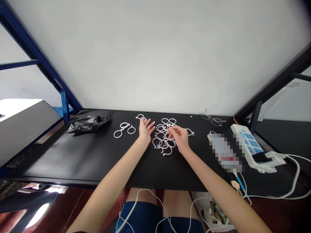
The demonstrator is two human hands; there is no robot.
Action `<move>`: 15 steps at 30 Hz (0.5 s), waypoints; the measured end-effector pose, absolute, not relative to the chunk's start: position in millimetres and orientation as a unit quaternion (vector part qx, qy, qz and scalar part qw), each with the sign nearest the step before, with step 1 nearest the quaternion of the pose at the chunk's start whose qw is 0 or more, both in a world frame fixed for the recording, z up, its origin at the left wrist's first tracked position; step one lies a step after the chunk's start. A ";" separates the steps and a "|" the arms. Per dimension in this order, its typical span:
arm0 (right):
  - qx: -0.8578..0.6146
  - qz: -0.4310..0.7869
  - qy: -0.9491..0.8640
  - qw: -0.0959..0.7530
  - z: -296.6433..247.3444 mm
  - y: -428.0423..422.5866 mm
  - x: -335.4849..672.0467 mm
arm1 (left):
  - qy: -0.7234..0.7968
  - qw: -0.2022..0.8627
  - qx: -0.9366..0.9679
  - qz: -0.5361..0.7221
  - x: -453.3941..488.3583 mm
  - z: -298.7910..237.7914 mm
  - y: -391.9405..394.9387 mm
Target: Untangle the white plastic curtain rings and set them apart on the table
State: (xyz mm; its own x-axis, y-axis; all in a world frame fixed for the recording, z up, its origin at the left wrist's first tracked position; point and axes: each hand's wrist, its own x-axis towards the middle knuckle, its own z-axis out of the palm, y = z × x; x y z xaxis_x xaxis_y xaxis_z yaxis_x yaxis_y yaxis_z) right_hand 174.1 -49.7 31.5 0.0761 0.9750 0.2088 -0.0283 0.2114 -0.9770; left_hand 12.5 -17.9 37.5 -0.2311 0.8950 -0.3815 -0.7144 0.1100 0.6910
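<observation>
My left hand (145, 132) is open, palm turned up and fingers spread, holding nothing. A white curtain ring (140, 116) lies just behind its fingertips, partly hidden. Over a loose pile of white curtain rings (166, 149), my right hand (179, 137) has its thumb and fingers drawn together on a ring in the pile. Its curled fingers partly cover the ring. Each ring has a small eyelet. Left of my left hand sits a small group of similar rings (118, 133). Another ring (190, 132) shows past my right hand.
A crumpled black plastic bag (88, 124) lies on the black tabletop (97, 155) at left. Eyeglasses (216, 121), a blurred-out phone (224, 153) on a cable and a white power strip (252, 147) are at right. A pale wall (160, 64) stands behind. White cables cross my lap.
</observation>
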 end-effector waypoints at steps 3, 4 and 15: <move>-0.455 0.374 -0.586 0.557 31.4 -54.5 172.8 | 0.431 0.595 0.114 0.669 13.4 37.2 -18.6; -0.451 0.343 -0.617 0.546 31.1 -56.3 172.0 | 0.434 0.588 0.115 0.673 13.8 37.2 -18.8; -0.362 0.199 -0.803 0.431 25.3 -56.8 169.2 | 0.445 0.576 0.083 0.681 13.8 40.9 -21.4</move>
